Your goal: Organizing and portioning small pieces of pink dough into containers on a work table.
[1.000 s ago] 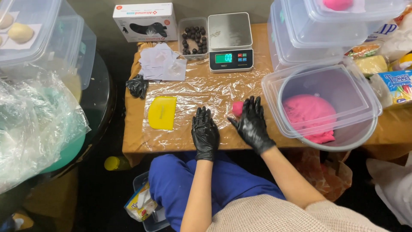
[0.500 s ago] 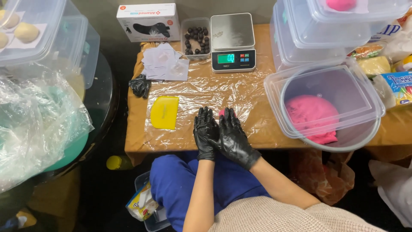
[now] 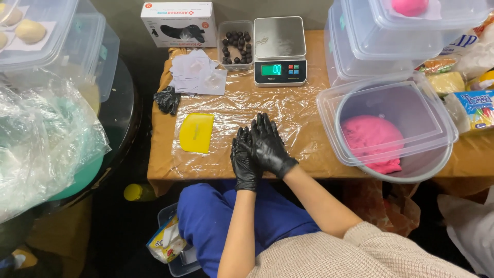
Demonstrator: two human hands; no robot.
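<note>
A person sits at a small bench [image 3: 319, 154] covered in crinkled clear plastic wrap [image 3: 226, 116], seen from above.

At nine o'clock from the hands lies a yellow dough scraper [image 3: 196, 133], flat on the wrap. A crumpled black glove [image 3: 168, 99] sits at ten o'clock, near a stack of white paper squares [image 3: 198, 74]. At the far edge stand a white glove box [image 3: 179, 24], a small tub of dark round pieces [image 3: 235, 44] and a digital scale [image 3: 280, 50] at twelve o'clock.

Both hands wear black gloves and meet at the bench's centre. The left hand [image 3: 244, 160] lies palm up underneath; the right hand [image 3: 268, 145] presses flat on top, fingers straight and together. Whatever sits between the palms is hidden, so I cannot tell what they hold.

At three o'clock, a grey bowl [image 3: 406, 172] under a clear lid [image 3: 329, 110] holds a mound of pink dough [image 3: 371, 139]. It looks soft, pliable and likely a little tacky, so a piece would best be pinched off the top edge and handled lightly between flat palms, since a hard squeeze would squash it. Stacked clear containers [image 3: 360, 51] rise behind the bowl.
</note>
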